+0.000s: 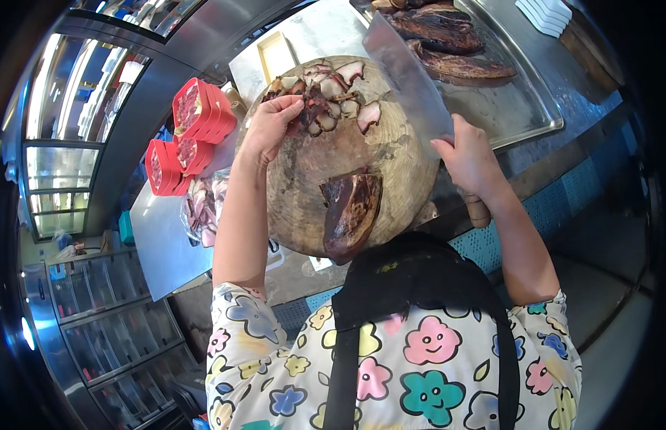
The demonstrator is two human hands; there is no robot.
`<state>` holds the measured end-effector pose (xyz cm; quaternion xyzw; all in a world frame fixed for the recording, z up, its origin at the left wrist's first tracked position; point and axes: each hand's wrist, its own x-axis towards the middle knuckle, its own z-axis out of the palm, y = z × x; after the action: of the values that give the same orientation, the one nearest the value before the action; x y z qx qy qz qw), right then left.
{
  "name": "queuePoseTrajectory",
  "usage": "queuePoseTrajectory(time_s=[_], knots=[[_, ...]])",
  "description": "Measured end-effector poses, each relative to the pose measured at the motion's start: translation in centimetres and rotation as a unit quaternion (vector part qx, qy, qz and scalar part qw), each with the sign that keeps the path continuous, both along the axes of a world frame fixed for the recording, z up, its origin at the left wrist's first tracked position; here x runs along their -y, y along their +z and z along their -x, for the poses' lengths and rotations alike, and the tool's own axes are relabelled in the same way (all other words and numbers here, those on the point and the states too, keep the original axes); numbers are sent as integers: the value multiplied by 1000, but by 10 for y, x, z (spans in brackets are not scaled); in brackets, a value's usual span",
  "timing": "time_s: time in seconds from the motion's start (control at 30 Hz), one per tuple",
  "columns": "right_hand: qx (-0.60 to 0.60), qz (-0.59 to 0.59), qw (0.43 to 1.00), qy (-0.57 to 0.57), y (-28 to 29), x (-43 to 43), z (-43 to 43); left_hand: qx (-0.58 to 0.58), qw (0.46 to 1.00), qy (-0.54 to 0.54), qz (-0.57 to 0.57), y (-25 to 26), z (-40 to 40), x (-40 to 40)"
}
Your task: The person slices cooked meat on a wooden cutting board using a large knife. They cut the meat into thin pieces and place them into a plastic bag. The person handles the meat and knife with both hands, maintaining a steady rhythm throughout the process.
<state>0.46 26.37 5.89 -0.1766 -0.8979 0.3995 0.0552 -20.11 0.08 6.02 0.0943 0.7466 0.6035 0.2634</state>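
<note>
My right hand (469, 156) grips the wooden handle of a broad cleaver (411, 83), its blade raised at the right side of a round wooden chopping block (306, 199). Near the block's far left, my left hand (274, 123) pinches a dark reddish slice of cured meat (313, 107) between thumb and fingers. Around it lies a loose heap of meat slices (333, 83) with pale middles and dark rims. One slice (369, 116) sits apart to the right. A larger dark slab of cured meat (352, 212) rests on the block's near edge, touched by neither hand.
A metal tray (499, 107) at the far right bears several smoked meat slabs (446, 32). Stacked red containers (201, 110) and a bag of sliced meat (204, 207) stand left of the block. Beyond it lies a shallow cream tray (276, 54); white dishes (545, 16) are at top right.
</note>
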Motion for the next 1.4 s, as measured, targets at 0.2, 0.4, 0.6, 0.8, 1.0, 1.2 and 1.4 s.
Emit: queuePoseTrajectory(time_s=[0.2, 0.4, 0.6, 0.8, 1.0, 1.2, 1.4], knots=[[13, -10, 999, 48, -1, -9, 4, -134, 989, 52, 25, 5, 5, -6], [-3, -39, 990, 133, -1, -2, -4, -458, 850, 175, 190, 34, -60, 32], [-89, -27, 978, 184, -18, -14, -18, -424, 851, 135, 279, -10, -226, 8], [-111, -16, 963, 246, -13, -21, -15, -484, 809, 112, 316, -40, -234, -7], [-60, -87, 960, 258, -6, -15, -6, -459, 826, 120, 305, -33, -197, 19], [-20, -102, 960, 261, 11, -8, 9, -452, 826, 96, 322, -26, -195, 14], [4, -99, 953, 286, 16, -8, 18, -450, 832, 126, 300, -31, -188, 3]])
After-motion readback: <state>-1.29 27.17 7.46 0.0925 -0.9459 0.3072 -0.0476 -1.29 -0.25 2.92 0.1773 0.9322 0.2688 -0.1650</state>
